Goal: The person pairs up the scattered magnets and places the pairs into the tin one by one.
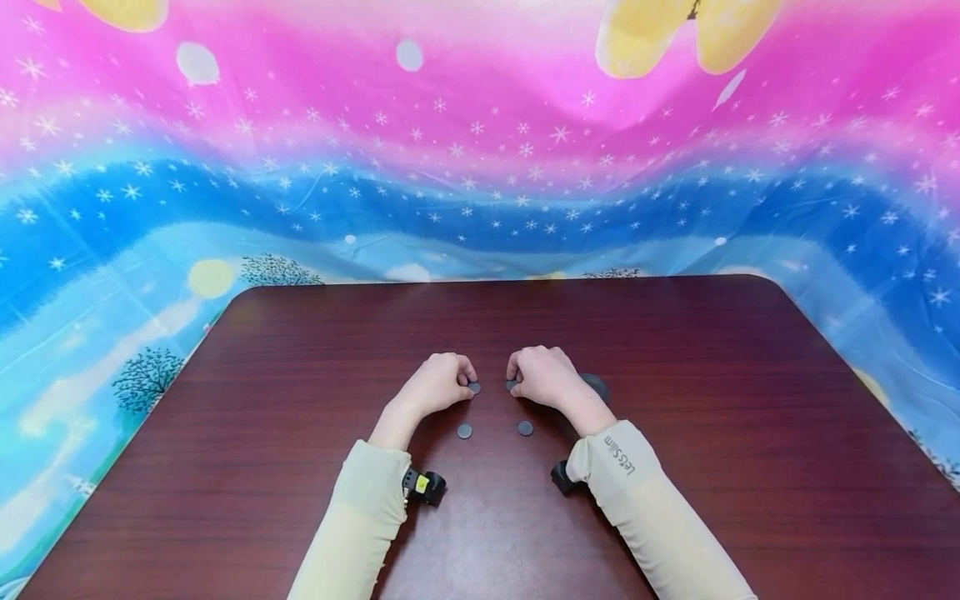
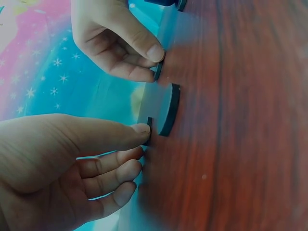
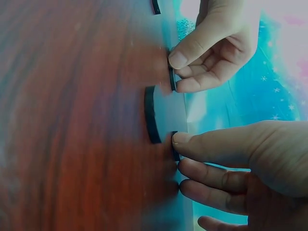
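My left hand (image 1: 435, 385) bends over the table and pinches the edge of a small dark grey disc (image 1: 475, 387) between thumb and fingers. Opposite it, my right hand (image 1: 546, 379) grips a matching disc (image 1: 512, 386) the same way. In the left wrist view the left thumb lies on its thin disc (image 2: 148, 127), the other fingers loosely bent. The right wrist view has the right thumb on its disc (image 3: 175, 148). Nearer the body, two more discs lie flat, a left one (image 1: 465, 431) and a right one (image 1: 525, 428), touched by neither hand.
A larger dark round object (image 1: 596, 386) sits behind the right wrist, partly hidden by it. The reddish-brown wooden table (image 1: 675, 333) reaches back to a patterned pink and blue cloth (image 1: 480, 167). Black wrist cameras (image 1: 429, 487) hang at both cuffs.
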Motion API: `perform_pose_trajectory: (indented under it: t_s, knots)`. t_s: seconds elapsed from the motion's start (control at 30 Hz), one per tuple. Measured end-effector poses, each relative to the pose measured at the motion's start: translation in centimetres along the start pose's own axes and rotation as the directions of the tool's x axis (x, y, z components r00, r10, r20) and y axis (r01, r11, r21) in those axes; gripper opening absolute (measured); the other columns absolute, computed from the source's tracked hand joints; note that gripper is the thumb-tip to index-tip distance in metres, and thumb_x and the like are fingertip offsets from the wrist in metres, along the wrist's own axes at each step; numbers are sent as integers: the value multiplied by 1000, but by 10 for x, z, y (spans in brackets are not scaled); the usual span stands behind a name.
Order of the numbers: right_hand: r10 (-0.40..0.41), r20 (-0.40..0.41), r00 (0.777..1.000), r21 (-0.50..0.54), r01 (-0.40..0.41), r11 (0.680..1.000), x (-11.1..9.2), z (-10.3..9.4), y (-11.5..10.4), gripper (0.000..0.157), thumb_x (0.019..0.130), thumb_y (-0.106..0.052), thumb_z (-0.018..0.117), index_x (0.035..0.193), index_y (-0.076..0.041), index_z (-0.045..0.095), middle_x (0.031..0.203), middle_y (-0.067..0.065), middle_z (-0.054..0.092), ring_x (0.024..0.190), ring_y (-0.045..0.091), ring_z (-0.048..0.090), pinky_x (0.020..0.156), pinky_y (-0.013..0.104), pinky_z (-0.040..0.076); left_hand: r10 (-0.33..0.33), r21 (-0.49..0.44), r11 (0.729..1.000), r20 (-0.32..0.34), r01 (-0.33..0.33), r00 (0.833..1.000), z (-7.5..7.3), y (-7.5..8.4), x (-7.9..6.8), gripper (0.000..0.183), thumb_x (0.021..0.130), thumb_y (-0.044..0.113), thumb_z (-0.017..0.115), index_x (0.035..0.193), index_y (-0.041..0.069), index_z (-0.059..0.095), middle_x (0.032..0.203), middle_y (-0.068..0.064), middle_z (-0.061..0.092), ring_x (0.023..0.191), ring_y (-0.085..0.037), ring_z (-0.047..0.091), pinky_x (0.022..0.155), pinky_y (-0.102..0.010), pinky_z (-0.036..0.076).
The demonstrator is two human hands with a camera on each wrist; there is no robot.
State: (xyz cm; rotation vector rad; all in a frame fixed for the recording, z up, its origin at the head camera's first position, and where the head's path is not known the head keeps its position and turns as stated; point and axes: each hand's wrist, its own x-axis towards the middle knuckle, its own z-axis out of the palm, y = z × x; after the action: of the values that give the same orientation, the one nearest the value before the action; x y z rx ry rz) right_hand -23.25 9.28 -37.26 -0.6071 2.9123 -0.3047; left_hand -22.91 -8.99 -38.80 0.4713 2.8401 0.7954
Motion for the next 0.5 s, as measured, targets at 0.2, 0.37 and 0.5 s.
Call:
perform_pose_trajectory:
  t_s: [0.2, 0.37, 0.5]
  knots:
    - [-3, -5, 1000, 14, 3, 1000, 0, 1, -2, 10, 78, -25, 70, 85, -19, 65, 70, -8, 55, 64, 8, 50, 64, 28, 42, 17, 6, 1000, 2, -17, 1000, 1, 1, 1, 8, 78, 12, 70, 83, 13, 64, 71, 4, 57, 66, -10, 52, 68, -26, 45]
    - [2, -9, 1000, 15, -2, 1000, 0, 2, -3, 10, 78, -25, 71, 84, -19, 65, 69, -8, 55, 64, 8, 50, 64, 28, 42, 25, 5, 1000, 10, -25, 1000, 1, 1, 1, 9, 78, 11, 69, 84, 13, 64, 71, 4, 57, 66, -9, 52, 68, -26, 45]
    - [3, -10, 1000, 16, -2, 1000, 1, 2, -4, 9, 78, -24, 71, 84, -19, 66, 69, -8, 56, 64, 8, 50, 64, 27, 42, 25, 2, 1000, 15, -25, 1000, 1, 2, 1, 8, 78, 11, 69, 84, 13, 64, 72, 4, 58, 66, -9, 52, 68, -26, 45]
